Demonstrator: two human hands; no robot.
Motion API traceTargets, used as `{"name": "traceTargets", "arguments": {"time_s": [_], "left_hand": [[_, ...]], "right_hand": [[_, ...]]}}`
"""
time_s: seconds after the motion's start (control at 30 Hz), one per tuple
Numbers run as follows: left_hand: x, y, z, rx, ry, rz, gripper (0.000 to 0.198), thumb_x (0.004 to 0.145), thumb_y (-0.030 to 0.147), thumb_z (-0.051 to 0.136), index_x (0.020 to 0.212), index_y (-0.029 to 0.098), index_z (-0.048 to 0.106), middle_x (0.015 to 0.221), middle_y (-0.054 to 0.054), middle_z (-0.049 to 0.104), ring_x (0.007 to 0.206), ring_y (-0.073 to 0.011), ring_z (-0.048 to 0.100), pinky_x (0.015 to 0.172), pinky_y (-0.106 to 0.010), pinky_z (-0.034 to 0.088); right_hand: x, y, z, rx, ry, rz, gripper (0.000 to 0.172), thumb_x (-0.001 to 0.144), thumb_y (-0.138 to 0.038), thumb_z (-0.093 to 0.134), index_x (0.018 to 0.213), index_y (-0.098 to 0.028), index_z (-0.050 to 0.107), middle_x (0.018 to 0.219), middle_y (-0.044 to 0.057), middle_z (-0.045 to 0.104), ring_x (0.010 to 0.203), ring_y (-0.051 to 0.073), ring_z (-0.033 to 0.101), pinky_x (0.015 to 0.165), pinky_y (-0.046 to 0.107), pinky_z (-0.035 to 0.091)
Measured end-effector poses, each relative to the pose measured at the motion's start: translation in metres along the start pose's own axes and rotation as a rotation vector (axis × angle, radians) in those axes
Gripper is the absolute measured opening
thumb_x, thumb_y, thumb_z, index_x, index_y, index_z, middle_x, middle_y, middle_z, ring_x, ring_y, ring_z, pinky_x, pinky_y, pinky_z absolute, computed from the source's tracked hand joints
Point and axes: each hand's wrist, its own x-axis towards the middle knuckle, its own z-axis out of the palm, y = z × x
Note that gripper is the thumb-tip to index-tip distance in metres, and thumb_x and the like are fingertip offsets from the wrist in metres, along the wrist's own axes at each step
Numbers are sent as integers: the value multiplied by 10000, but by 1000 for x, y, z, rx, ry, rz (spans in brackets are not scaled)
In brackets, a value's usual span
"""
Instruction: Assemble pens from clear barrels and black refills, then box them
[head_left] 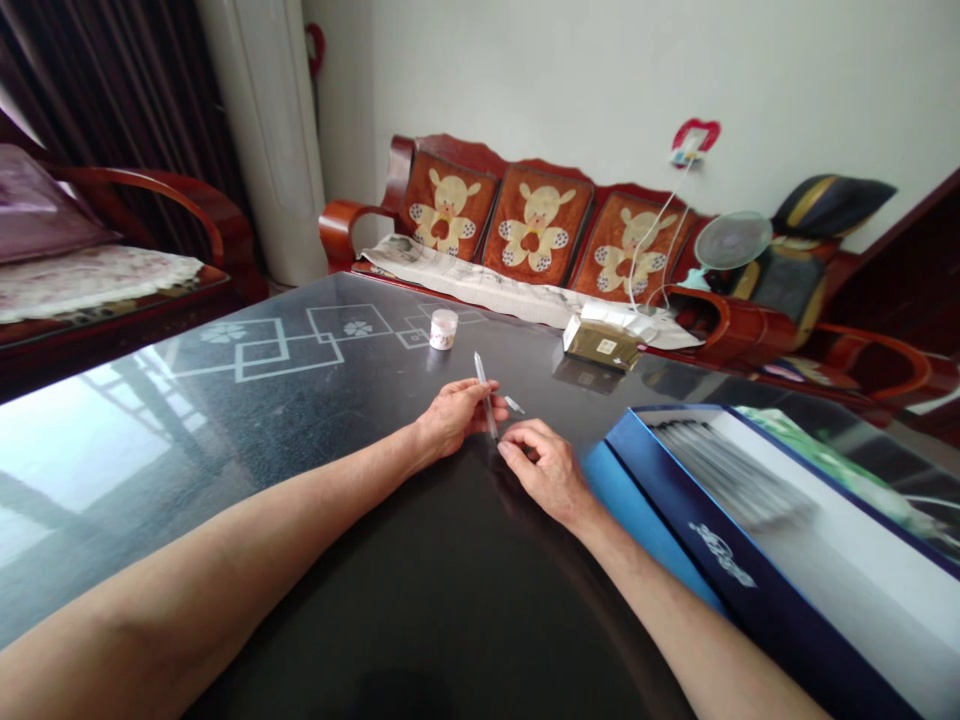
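A slim, clear pen (481, 372) is pinched between the thumb and fingers of my left hand (457, 412), its tip pointing up and away from me. The thumb and index finger of my right hand (546, 468) come close to the pen's dark lower end; whether they touch it is too small to tell. Just beyond the fingers, a small clear cap (514, 405) lies on the dark glossy table (390, 560). At the right, an open blue box (675, 500) with a white inside holds several pens (724, 465) in a row.
A small round jar (443, 329) stands beyond my left hand. Farther right sits a tissue box (604, 342) with white tissue. A green and white packet (840, 460) lies behind the blue box. Past the table is a wooden sofa (352, 222) with brown cushions.
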Motion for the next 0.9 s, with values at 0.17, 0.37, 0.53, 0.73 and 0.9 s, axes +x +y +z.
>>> {"name": "traceTargets", "arguments": {"time_s": [0.17,0.37,0.53,0.73,0.9], "left_hand": [[5,7,-6,195,15,83,337,792,163,469,1120,149,543,677,2,612,436,-65,466,411,-181,400],[5,12,-14,1031,89,464,322,788,161,457,1034,173,665,791,-32,687,659,-131,605,622,-225,470],[-3,6,-17,1580,143,662,340,920,414,412,987,207,673,881,-71,691,794,-188,648,676,-256,465],[-3,-5,-24,1780,55,608,346,958,394,335,1086,251,623,848,-54,653,751,-186,643,635,-256,462],[-2,-6,-23,1771,56,642,308,952,308,346,1014,182,620,903,-77,639,858,-192,631,703,-265,476]], "right_hand": [[-1,12,2,76,103,124,194,834,-319,512,890,-217,667,911,46,694,833,179,637,760,299,488],[2,29,5,100,258,137,240,822,-279,492,999,-197,631,978,69,686,885,189,643,814,340,505],[30,36,3,-237,200,20,275,771,-205,492,990,-179,657,1002,103,643,825,196,628,821,361,499],[60,42,16,-506,90,36,312,832,-317,498,1032,-152,671,969,155,607,889,262,598,811,385,475],[56,41,18,-342,124,61,210,817,-291,497,830,-181,675,835,106,630,791,212,594,769,344,471]]}}
